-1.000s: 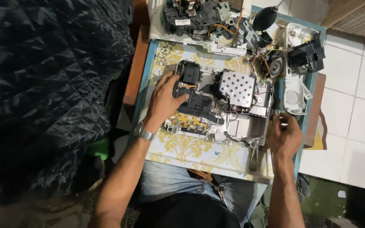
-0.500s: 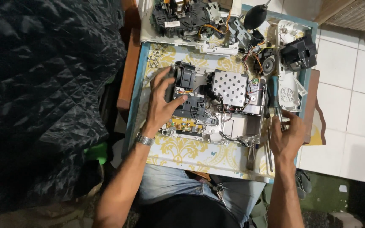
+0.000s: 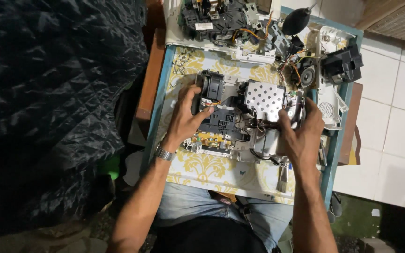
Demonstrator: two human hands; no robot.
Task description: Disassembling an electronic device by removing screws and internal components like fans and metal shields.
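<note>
An opened electronic device (image 3: 240,122) lies on a small table with a yellow-patterned cloth (image 3: 212,171). It shows a perforated silver metal shield (image 3: 264,99), black plastic blocks and circuit boards with wires. My left hand (image 3: 187,117) grips the device's left side, thumb and fingers around a black block (image 3: 212,86). My right hand (image 3: 301,133) holds the right side of the device, fingers curled over its edge beside the shield. A metal watch (image 3: 165,152) is on my left wrist.
Another dismantled black assembly (image 3: 212,16) sits at the table's far edge. A black air blower bulb (image 3: 296,21), a small speaker (image 3: 307,77), a white plastic cover (image 3: 330,93) and a black part (image 3: 343,63) lie at the far right. A dark quilted sheet (image 3: 48,93) covers the left. White floor tiles (image 3: 399,117) lie to the right.
My right hand moved from the tools at the table's right edge up onto the device's right side. My left hand shifted slightly on the black block.
</note>
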